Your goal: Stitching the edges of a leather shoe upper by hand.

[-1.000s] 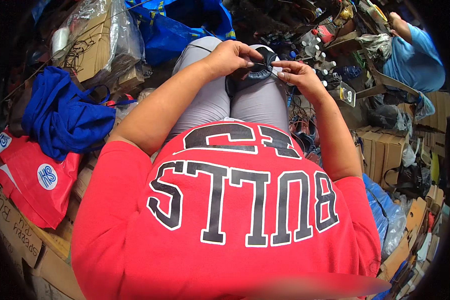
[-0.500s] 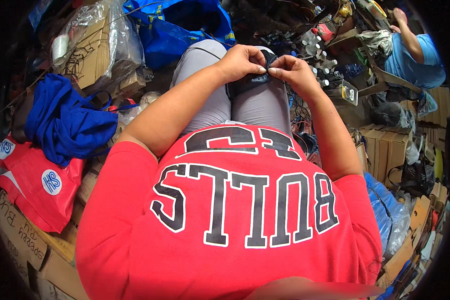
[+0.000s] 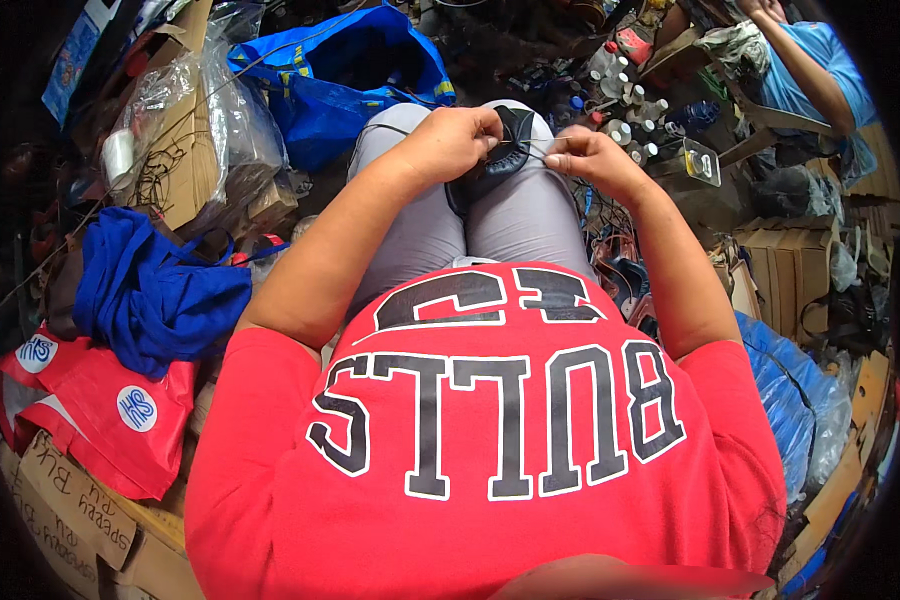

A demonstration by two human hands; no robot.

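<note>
Black leather piece [image 3: 505,165] is rested on the right thigh [image 3: 525,222], likely for steadiness; to its right, thin strand [image 3: 537,154] is pinched by the right hand [image 3: 595,162], seemingly for tension; to its left, the left hand [image 3: 455,140] is curled, its hold unclear.

Your L hand [image 3: 462,140] curls at the edge of a blk leather piece [image 3: 498,176] on your lap [image 3: 520,225]; R hand [image 3: 598,162], just right of it, pinches a thin strand [image 3: 536,152]. Open blue bag [image 3: 288,60] ahead, blue cloth [image 3: 155,285] + red bag [image 3: 120,425] to your L.
</note>
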